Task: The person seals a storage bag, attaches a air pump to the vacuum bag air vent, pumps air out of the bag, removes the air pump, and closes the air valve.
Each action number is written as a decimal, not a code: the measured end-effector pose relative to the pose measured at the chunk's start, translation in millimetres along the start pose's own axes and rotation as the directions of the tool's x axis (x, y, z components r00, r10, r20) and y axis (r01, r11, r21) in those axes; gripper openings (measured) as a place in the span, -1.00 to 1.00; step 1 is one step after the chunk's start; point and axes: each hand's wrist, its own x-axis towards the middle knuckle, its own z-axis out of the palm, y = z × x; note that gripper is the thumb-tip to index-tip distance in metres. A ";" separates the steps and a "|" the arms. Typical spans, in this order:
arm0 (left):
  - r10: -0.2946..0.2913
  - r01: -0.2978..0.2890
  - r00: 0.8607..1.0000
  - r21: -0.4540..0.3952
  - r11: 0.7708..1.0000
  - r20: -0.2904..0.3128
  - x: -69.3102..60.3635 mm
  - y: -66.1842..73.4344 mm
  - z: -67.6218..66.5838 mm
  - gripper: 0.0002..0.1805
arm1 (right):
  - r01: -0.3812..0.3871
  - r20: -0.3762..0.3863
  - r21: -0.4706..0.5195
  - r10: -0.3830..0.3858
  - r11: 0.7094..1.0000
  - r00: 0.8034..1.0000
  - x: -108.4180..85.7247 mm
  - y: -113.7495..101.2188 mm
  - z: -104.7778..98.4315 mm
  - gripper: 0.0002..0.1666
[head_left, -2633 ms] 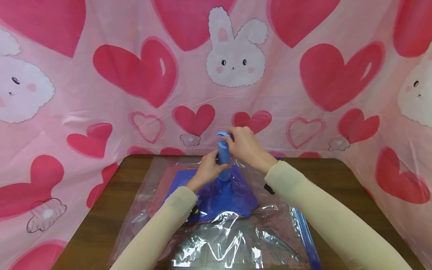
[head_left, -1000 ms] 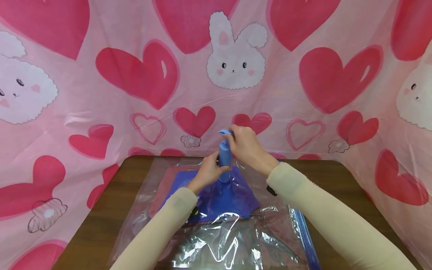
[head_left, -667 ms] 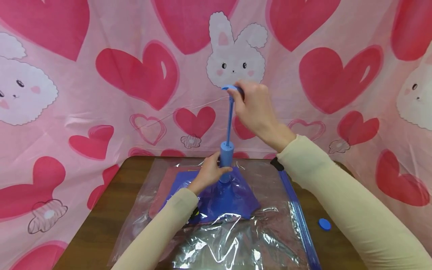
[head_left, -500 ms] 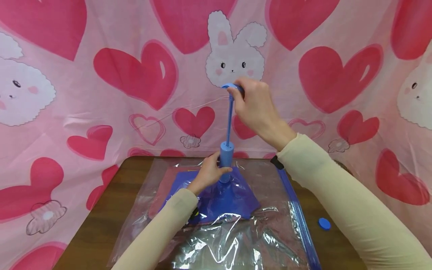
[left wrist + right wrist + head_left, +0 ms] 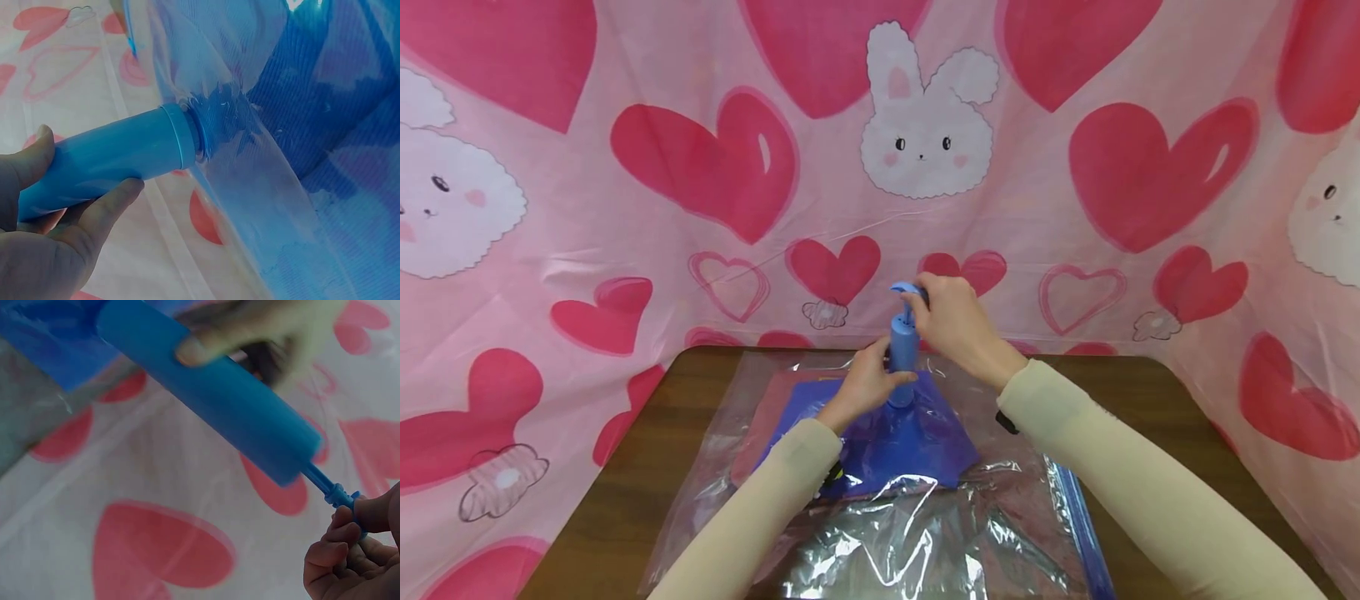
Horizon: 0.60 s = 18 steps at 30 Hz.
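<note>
A blue hand pump (image 5: 903, 343) stands upright on a clear plastic vacuum storage bag (image 5: 1000, 500). My left hand (image 5: 867, 379) grips the pump's barrel, with thumb and fingers on either side in the left wrist view. The pump's end (image 5: 182, 136) meets the bag's film there. My right hand (image 5: 957, 321) holds the pump's handle (image 5: 910, 289) just above the barrel. In the right wrist view only a short length of the rod (image 5: 319, 478) shows between barrel and handle. Through the film I see blue cloth (image 5: 917, 458) and pinkish cloth (image 5: 760, 425).
The bag lies on a dark wooden table (image 5: 617, 483), with its blue zip edge (image 5: 1082, 533) along the right side. Behind and beside the table hangs a pink curtain (image 5: 835, 192) with hearts and rabbits.
About half a second ago the right hand held the handle high with the rod pulled far out; now it is low, near the barrel. The right arm hides the round blue cap seen earlier.
</note>
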 end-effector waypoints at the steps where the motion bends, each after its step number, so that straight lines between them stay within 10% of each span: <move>1: 0.006 -0.006 1.000 0.003 1.000 0.001 -0.4 0.2 0.1 -0.34 | -0.005 0.014 -0.006 0.005 1.000 1.000 -3.0 1.8 3.9 -0.80; 9: 0.022 -0.022 1.000 0.006 1.000 0.003 -1.1 1.1 1.1 -0.35 | -0.001 0.026 0.014 0.001 1.000 1.000 -8.3 5.1 9.1 -0.80; 18: 0.002 -0.002 1.000 0.008 1.000 0.003 -1.9 4.7 -0.1 -0.39 | 0.137 -0.212 0.041 -0.125 0.990 0.969 26.3 -27.4 -48.8 -0.79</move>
